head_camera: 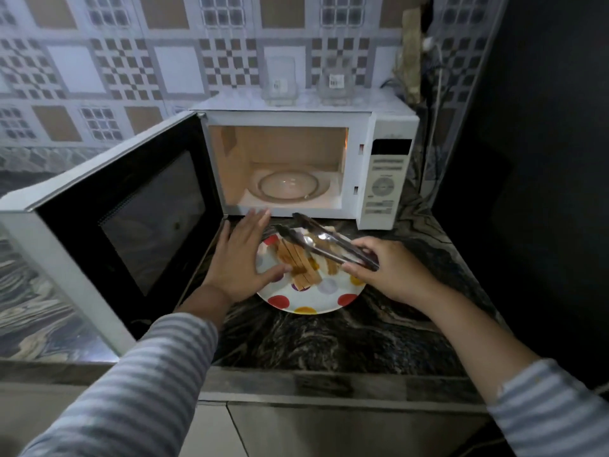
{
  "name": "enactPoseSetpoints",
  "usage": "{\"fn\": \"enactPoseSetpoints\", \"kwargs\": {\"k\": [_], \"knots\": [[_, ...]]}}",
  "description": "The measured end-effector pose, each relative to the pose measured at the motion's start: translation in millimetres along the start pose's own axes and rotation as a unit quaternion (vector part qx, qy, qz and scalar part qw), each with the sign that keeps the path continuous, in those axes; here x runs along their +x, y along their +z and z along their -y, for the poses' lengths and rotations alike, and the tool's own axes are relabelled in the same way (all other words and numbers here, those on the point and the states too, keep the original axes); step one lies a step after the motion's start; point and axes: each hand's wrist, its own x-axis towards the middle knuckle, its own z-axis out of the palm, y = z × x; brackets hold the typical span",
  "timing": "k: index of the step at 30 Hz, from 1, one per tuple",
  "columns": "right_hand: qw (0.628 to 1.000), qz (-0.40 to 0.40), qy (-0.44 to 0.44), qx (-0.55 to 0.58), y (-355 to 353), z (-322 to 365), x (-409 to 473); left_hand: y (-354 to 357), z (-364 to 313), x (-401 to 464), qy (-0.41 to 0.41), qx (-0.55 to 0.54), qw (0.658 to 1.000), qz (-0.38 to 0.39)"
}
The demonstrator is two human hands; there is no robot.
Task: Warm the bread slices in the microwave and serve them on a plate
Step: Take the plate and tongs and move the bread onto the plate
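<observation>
**Bread on the plate, microwave open and empty**

Dim kitchen corner, dark marbled countertop (pixel 329 338) with patterned tile behind it. The white microwave (pixel 389 153) sat at the back of the counter with its door (pixel 131 219) swung wide open to the left, light on inside, and nothing on the glass turntable (pixel 288 186). Right in front of it was a polka-dot plate (pixel 309 303) with the bread slices (pixel 303 262) piled on it, looking toasty brown.

The left hand (pixel 242 258) was flat and relaxed, fingers straight, resting at the plate's left edge with the thumb reaching toward the bread. The right hand (pixel 389 268) had its fingers curled round the handle end of metal tongs (pixel 316 240), whose tips hovered apart over the slices, not clearly gripping any.

My guess: the warming part was done, since the oven was empty and the bread was plated. What looked left was tidying the slices, putting the tongs down and shutting the door
</observation>
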Motion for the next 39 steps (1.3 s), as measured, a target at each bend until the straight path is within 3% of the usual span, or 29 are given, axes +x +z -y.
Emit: {"fn": "enactPoseSetpoints", "kwargs": {"k": [4, 12, 16, 23, 33, 39], "knots": [[0.995, 0.086, -0.041, 0.033, 15.4, 14.2, 2.6, -13.6, -6.3, -9.8, 0.078, 0.039, 0.996, -0.01], [0.982, 0.174, -0.075, -0.008, 60.2, 16.2, -5.8, 9.3, 2.2, -53.9, 0.076, 0.036, 0.992, 0.092], [0.984, 0.169, -0.064, -0.003, 65.7, 12.5, -6.6, 13.9, -0.5, -54.2, 0.052, -0.003, 0.989, 0.14], [0.992, 0.121, -0.03, -0.033, 56.1, -7.6, -13.8, 23.6, -10.9, -53.8, 0.002, -0.09, 0.99, 0.109], [0.994, 0.101, 0.029, -0.035, 46.9, -22.5, -13.6, 19.9, -13.3, -46.3, -0.023, -0.111, 0.99, 0.089], [0.993, 0.113, 0.003, -0.027, 58.8, 6.6, -4.8, 19.1, -17.0, -43.1, -0.03, -0.106, 0.99, 0.093]]}}
